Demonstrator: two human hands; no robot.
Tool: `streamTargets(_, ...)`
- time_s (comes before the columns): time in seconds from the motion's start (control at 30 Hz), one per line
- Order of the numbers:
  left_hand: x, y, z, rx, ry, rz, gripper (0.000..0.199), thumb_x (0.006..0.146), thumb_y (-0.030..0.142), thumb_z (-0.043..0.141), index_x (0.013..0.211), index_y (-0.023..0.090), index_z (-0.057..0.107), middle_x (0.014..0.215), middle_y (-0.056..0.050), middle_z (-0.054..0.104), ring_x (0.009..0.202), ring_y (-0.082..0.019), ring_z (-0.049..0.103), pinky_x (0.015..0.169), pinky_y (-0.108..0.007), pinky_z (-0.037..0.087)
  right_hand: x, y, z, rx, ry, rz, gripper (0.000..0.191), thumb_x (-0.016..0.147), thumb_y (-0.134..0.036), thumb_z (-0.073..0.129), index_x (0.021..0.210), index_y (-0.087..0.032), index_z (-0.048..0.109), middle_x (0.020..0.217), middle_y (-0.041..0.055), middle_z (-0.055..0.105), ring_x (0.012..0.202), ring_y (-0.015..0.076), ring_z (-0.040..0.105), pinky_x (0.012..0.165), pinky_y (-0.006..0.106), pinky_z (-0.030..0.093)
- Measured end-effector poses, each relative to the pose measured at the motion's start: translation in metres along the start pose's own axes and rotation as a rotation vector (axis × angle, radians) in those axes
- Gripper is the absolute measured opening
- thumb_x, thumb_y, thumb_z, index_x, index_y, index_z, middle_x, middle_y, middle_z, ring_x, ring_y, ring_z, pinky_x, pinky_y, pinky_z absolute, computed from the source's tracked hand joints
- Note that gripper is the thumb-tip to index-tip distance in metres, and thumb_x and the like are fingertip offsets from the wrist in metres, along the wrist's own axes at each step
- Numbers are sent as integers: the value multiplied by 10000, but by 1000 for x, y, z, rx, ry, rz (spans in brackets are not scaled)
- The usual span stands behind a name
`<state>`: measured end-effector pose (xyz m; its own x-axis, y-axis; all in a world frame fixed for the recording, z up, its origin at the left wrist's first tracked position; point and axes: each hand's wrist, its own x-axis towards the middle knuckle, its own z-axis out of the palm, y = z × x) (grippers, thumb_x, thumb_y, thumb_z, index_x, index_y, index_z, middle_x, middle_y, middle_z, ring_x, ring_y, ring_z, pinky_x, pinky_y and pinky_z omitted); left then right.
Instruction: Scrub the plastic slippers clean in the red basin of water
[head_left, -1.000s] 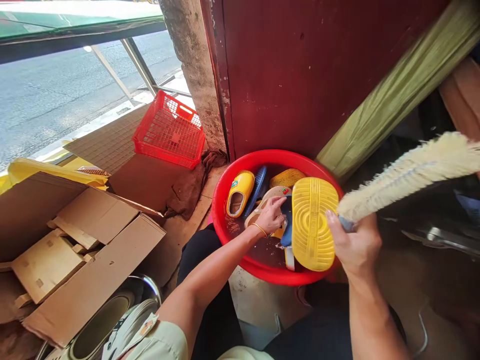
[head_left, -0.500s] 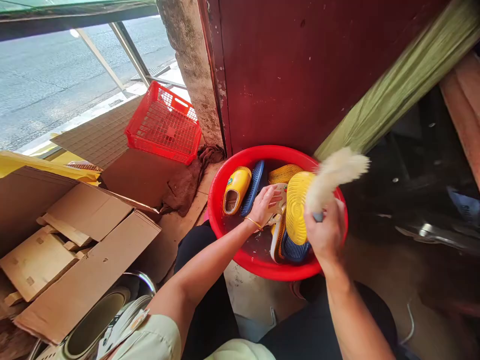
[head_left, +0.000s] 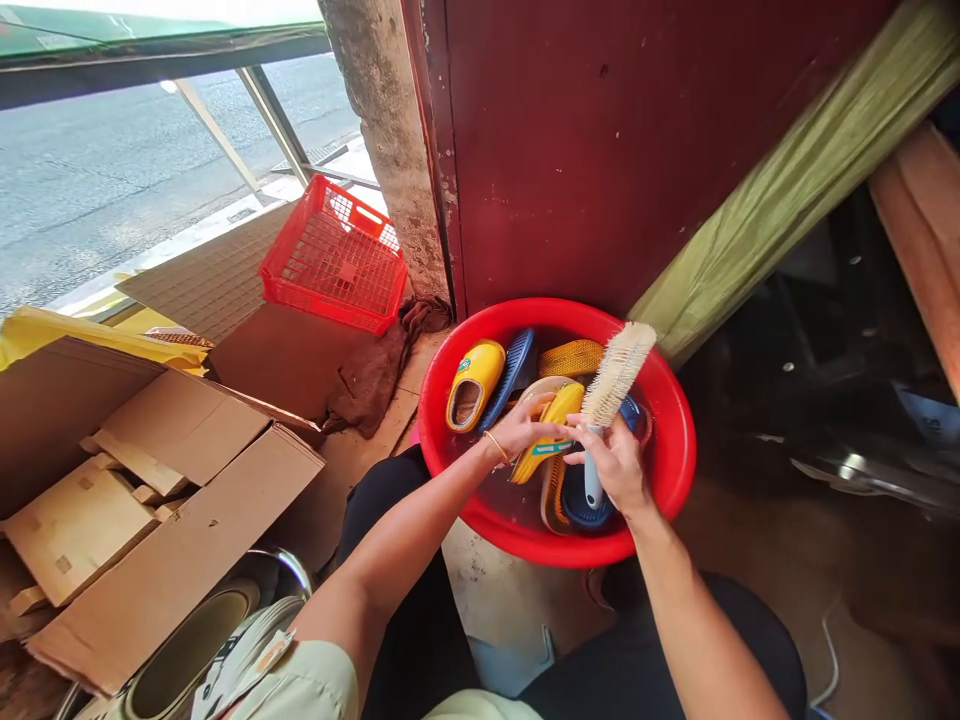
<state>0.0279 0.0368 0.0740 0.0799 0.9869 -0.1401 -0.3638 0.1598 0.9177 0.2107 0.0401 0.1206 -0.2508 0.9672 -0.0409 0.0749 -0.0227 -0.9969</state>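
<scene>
My right hand [head_left: 619, 465] is closed around the light blue handle of a scrub brush [head_left: 621, 375], whose pale bristles point up and to the right. A yellow slipper [head_left: 561, 408] is tilted between my hands over the basin. My left hand [head_left: 525, 428] grips it from the left, its fingers reaching across it. The red basin [head_left: 679, 450] contains dark water and more slippers: a yellow one [head_left: 476, 385] and a blue one [head_left: 514, 375] at the left, a yellow-orange sole [head_left: 570, 357] at the back, and a blue slipper [head_left: 586, 505] below the brush handle.
A red plastic crate [head_left: 337, 255] sits back left, near a brown cloth [head_left: 367, 385]. Open cardboard boxes [head_left: 187, 540] with wooden pieces stand on the left. Behind the basin rises a dark red panel [head_left: 570, 150], with a green cloth-like strip [head_left: 780, 200] slanting at right.
The yellow slipper has turned from sole facing me to tilted on its side, and moved left to my left hand. My right hand has moved left with the brush.
</scene>
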Motion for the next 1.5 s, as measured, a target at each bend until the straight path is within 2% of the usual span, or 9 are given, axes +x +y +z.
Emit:
streamTargets(0.13,3,19,-8,-199,31,-46,659,749,380,770,1341,188,555,1099,-93,716,892,-234,708,836,-393,575,-10,-4,-9,-274,100,-122,850,880,-520,607,1577,-276,185,1250,134,657,726,219,714,480,309,596)
streamTargets(0.3,6,16,-9,-115,102,-12,743,685,309,799,1377,208,548,1119,-64,722,952,-236,690,840,-351,558,-31,10,0,-878,-76,-301,576,978,-329,405,1550,-273,358,1117,133,690,694,219,692,595,328,584)
streamTargets(0.43,2,7,-3,-21,16,-37,624,691,286,763,1292,186,629,1101,-50,731,979,-248,676,818,-310,546,-24,24,4,-1116,-96,-306,553,972,-259,395,1525,-266,418,1023,119,680,651,204,678,578,303,541)
streamTargets(0.63,-5,12,-9,-129,53,-177,599,707,311,704,1284,175,621,982,-59,751,834,-235,709,730,-324,570,-4,28,-3,-929,-17,-339,541,975,-249,363,1510,-214,433,1129,129,689,970,256,678,845,384,567)
streamTargets(0.83,-10,20,-28,-255,146,-264,486,720,332,640,1152,112,660,844,-87,754,731,-248,719,706,-371,595,-27,27,5,-1005,-156,-396,522,981,-291,389,1498,-296,463,1072,90,687,842,224,686,694,316,564)
streamTargets(1.03,-12,26,-29,-334,147,-292,489,717,393,628,1114,113,679,862,-85,762,809,-271,727,765,-392,596,-11,37,-9,-1042,-46,-310,525,979,-262,402,1501,-257,457,1046,89,710,820,221,694,668,305,556)
streamTargets(1.27,2,23,-34,-439,224,-215,378,774,403,569,996,135,717,847,-80,771,830,-259,724,792,-368,583,-20,43,4,-835,-49,-491,518,985,-284,409,1497,-225,456,1225,112,689,1070,245,675,907,351,568)
streamTargets(1.37,6,17,-36,-451,269,-225,322,790,387,585,946,136,712,783,-70,758,799,-254,723,775,-364,581,-19,42,7,-835,-96,-461,517,980,-258,401,1494,-251,456,1269,91,681,1083,232,680,912,340,573)
streamTargets(1.5,9,28,-42,-536,413,-42,297,803,371,583,952,141,697,793,-37,749,729,-181,711,800,-303,573,-16,36,0,-790,-34,-387,515,978,-235,394,1490,-213,444,1298,87,677,1137,220,668,968,339,551)
